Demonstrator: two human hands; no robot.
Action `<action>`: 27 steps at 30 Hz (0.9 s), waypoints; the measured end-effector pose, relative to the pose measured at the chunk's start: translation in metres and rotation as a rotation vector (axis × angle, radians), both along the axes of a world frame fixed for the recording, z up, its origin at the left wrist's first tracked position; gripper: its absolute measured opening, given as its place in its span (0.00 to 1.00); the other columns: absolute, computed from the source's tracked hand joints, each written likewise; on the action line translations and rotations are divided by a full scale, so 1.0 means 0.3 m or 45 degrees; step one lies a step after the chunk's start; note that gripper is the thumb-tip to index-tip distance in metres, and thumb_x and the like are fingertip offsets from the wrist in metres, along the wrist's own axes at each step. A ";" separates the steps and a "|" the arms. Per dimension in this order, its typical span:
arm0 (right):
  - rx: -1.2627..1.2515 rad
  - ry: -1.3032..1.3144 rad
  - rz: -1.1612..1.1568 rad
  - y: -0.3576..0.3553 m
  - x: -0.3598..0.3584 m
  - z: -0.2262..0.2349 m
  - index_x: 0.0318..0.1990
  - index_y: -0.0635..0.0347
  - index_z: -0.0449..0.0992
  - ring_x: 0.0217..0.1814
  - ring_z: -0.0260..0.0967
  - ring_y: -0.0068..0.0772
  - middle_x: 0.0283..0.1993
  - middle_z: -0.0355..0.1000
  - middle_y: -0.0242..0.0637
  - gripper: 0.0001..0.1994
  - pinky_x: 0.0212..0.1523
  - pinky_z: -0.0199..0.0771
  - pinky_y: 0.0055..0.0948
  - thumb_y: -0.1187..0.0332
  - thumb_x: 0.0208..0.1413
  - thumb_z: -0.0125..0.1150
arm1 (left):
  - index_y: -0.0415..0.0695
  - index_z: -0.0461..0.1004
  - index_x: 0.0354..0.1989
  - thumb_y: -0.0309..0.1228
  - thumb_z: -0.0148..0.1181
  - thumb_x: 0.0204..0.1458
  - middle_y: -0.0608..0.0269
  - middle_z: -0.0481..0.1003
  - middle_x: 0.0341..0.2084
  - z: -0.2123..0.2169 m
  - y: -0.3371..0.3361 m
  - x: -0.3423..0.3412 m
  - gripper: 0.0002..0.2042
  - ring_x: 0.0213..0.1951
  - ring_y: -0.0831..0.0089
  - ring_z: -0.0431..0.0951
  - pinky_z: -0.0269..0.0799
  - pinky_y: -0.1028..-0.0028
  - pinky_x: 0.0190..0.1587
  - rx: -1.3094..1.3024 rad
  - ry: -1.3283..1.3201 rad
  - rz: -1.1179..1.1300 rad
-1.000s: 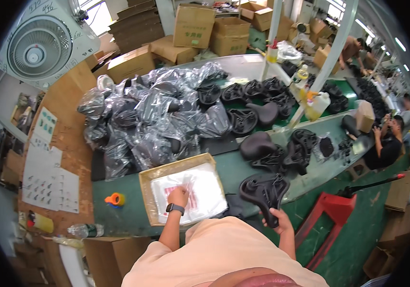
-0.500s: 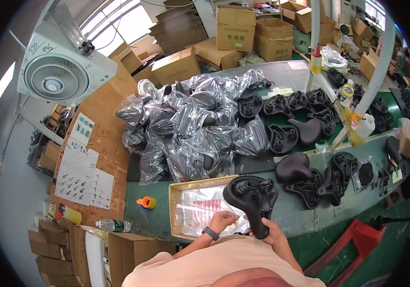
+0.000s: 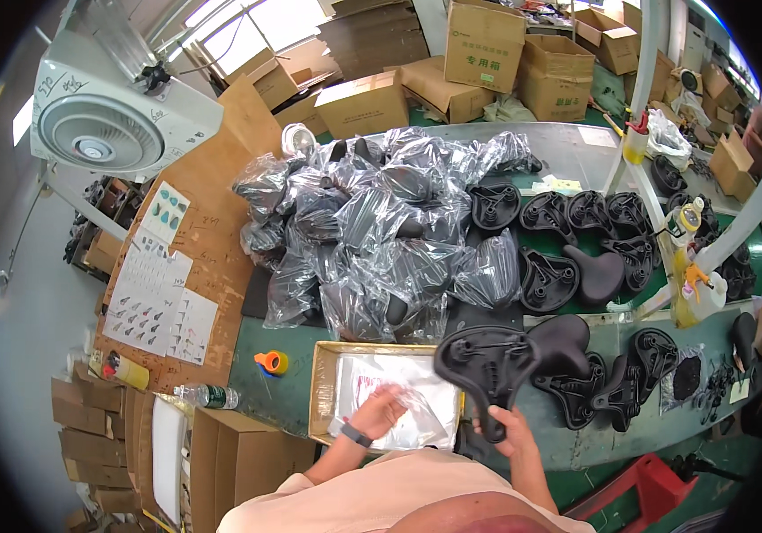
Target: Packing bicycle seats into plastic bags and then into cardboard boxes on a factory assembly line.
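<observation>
A black bicycle saddle [image 3: 486,360] hangs nose-down, underside showing; my right hand [image 3: 512,432] is closed around its narrow nose. Left of it, my left hand [image 3: 378,414], with a dark band on the wrist, pinches a clear plastic bag [image 3: 422,410]. Part of that bag spreads toward the saddle, apart from my right hand. Beneath the left hand stands a shallow cardboard box [image 3: 322,384] holding a stack of flat clear bags with red print.
Saddles wrapped in clear bags [image 3: 381,231] are heaped behind the box. Bare saddles [image 3: 548,280] lie at the right. An orange tape roll [image 3: 272,362] and a plastic bottle [image 3: 207,396] lie left. A fan [image 3: 101,133] hangs upper left; a metal post [image 3: 741,213] stands right.
My left hand has moved left, away from the right hand, and now draws a clear bag over the box. The saddle stays in my right hand. The whole view has shifted slightly.
</observation>
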State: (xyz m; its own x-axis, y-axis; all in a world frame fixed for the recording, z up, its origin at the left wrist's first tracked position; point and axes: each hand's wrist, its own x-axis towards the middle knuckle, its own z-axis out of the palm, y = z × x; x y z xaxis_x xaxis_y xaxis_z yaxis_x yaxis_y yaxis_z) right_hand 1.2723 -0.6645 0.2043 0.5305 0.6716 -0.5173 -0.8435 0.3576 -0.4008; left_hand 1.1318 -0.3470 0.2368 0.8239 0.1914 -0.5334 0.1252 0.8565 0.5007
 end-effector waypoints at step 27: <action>0.487 -0.134 -0.555 -0.168 -0.635 0.180 0.75 0.60 0.65 0.55 0.69 0.42 0.70 0.69 0.49 0.36 0.54 0.75 0.39 0.54 0.66 0.70 | 0.46 0.80 0.50 0.38 0.58 0.74 0.68 0.82 0.38 0.059 -0.018 -0.250 0.10 0.41 0.74 0.83 0.82 0.67 0.53 -0.355 -0.272 -0.065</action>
State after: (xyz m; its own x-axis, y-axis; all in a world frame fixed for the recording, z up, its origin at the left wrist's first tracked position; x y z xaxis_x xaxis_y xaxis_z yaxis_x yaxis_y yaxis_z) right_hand 1.0819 -0.7149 0.2581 0.8351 0.5083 -0.2104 -0.5486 0.7983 -0.2486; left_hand 1.0568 -0.3523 0.2545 0.9274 0.0182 -0.3736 0.0891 0.9594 0.2678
